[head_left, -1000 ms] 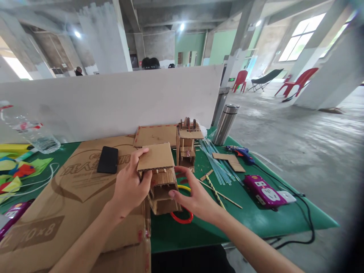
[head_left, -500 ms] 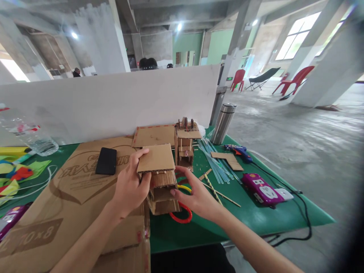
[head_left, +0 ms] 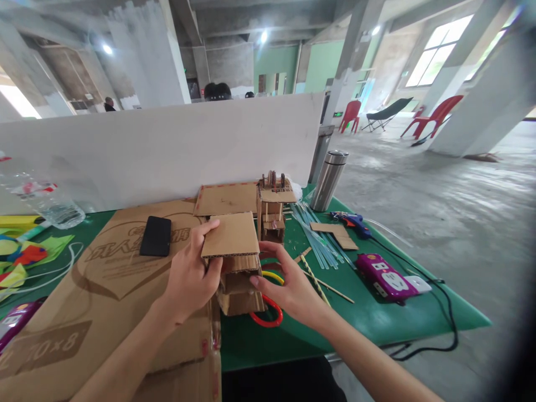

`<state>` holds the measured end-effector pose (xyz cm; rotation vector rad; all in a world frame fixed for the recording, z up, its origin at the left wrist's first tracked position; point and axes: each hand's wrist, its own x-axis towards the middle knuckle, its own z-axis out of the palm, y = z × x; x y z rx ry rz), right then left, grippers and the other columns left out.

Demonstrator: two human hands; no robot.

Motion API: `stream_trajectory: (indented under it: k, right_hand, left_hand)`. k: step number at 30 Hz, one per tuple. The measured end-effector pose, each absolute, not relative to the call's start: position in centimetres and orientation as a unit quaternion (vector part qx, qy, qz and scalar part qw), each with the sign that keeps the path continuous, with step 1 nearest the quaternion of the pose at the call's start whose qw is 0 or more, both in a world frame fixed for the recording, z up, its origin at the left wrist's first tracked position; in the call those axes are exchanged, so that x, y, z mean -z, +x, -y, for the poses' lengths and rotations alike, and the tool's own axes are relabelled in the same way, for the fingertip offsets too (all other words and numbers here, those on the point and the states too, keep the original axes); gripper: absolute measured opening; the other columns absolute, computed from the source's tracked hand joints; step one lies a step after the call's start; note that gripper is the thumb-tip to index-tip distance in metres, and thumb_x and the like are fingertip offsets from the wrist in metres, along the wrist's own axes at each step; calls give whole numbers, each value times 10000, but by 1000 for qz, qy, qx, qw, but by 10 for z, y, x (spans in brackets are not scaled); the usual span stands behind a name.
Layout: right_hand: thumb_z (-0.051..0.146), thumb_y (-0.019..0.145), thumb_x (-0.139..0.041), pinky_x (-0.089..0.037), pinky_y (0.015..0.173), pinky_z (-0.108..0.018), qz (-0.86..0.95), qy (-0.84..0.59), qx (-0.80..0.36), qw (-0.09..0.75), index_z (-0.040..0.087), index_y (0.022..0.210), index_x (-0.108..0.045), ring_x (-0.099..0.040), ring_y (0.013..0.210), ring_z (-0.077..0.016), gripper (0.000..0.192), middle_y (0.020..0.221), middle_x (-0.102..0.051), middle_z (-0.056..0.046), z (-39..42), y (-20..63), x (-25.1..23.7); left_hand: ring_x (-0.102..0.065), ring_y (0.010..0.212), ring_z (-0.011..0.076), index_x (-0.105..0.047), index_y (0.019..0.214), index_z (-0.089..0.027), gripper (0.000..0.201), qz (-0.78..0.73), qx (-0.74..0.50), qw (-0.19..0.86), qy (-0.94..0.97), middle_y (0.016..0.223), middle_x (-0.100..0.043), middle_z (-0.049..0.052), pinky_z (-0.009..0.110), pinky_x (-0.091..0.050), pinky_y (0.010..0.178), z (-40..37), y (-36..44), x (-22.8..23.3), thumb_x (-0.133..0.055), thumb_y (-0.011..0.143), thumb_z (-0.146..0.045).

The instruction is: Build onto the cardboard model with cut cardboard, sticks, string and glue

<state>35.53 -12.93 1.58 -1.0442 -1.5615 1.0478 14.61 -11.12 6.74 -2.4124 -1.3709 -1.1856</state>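
Observation:
In the head view, a small tiered cardboard model (head_left: 240, 303) with open shelves stands in front of me, at the edge of the large cardboard sheet. A square cardboard piece (head_left: 231, 234) lies over its top. My left hand (head_left: 195, 273) pinches this square at its left edge, fingers on top and thumb beneath the front. My right hand (head_left: 288, 285) is curled round the model's right side, with the thumb at the front edge of a shelf and the other fingertips partly hidden behind. Red-and-yellow scissors handles (head_left: 274, 322) show beneath my right hand.
A second cardboard model (head_left: 274, 215) stands behind. To the right are clear glue sticks (head_left: 320, 240), a glue gun (head_left: 354, 222), an L-shaped cardboard scrap (head_left: 337, 234), a purple power strip (head_left: 387, 279) and a steel flask (head_left: 330, 181). A black phone (head_left: 156, 236) lies on the cardboard sheet (head_left: 104, 301).
The square piece's front edge has dipped slightly, and the small pegs seen beneath it are now out of sight. Both hands keep nearly the same place.

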Motion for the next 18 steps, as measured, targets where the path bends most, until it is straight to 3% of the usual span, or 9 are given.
stream_trajectory:
  k: [18]
  right_hand:
    - [348, 862, -668, -503, 968, -457, 674, -450, -419, 411, 247, 1308, -445, -590, 1099, -241, 509, 1282, -572, -79, 130, 361, -10]
  left_hand:
    - [-689, 1091, 317, -366, 1320, -244, 420, 454, 392, 44, -799, 1276, -637, 129, 474, -589, 797, 108, 147, -69, -437, 910, -184]
